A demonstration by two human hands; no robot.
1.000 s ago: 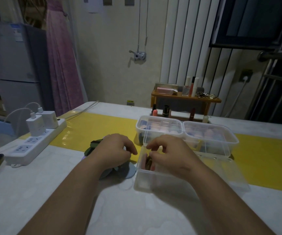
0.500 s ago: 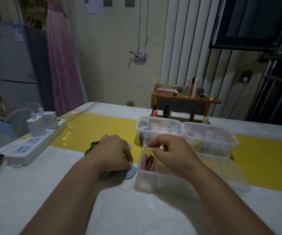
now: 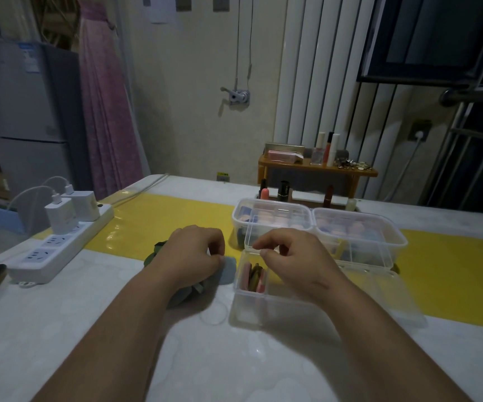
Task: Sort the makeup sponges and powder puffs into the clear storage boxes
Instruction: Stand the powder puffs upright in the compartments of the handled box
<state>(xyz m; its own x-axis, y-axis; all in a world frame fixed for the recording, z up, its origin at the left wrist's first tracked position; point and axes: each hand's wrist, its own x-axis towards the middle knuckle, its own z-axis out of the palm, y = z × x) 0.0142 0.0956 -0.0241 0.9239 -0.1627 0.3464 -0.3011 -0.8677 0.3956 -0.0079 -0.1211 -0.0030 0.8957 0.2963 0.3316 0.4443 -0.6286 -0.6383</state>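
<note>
The left hand (image 3: 194, 256) pinched a grey puff (image 3: 228, 269) beside the open clear box (image 3: 263, 311) at the middle of the desk (image 3: 205, 358), probably to sort it. The right hand (image 3: 295, 262) hovered curled above the box; if it held anything, I could not tell.

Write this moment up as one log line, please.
left hand: on loose puffs | right hand: fingers curled, above open box | stood puffs: on edge inside open box
</note>
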